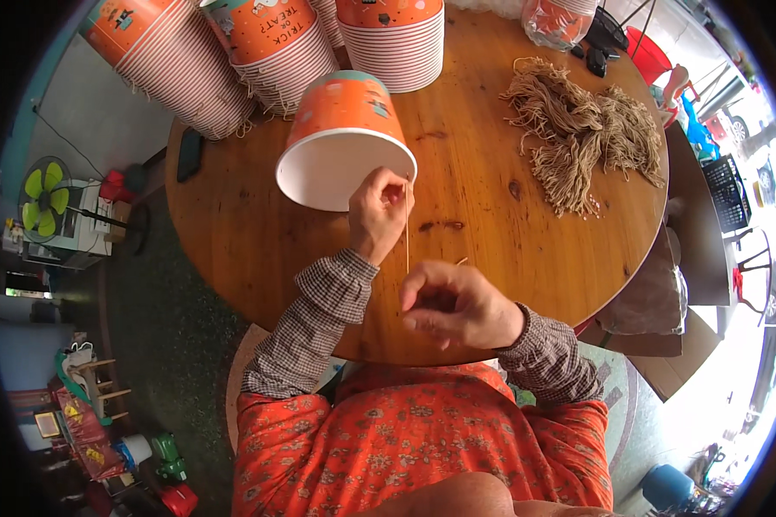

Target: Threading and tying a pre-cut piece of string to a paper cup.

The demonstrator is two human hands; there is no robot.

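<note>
An orange paper bucket [343,112] with a white inside lies tipped on the table, its mouth toward me. My left hand [378,220] pinches the right side of its rim, with the fingertips partly inside the mouth. From those fingers a thin beige cord [408,228] runs straight down to my right hand [464,306]. The right hand's fingers are curled round over the table's near edge, closed on the cord. A short cord end shows above its knuckles. How the cord meets the bucket's rim is hidden by my left fingers.
Tall stacks of nested orange buckets [395,52] stand along the far left of the round wooden table [491,233]. A heap of beige cords [582,133] lies at the right. A dark phone [190,155] rests near the left edge. Cardboard boxes [677,345] stand beyond the right edge.
</note>
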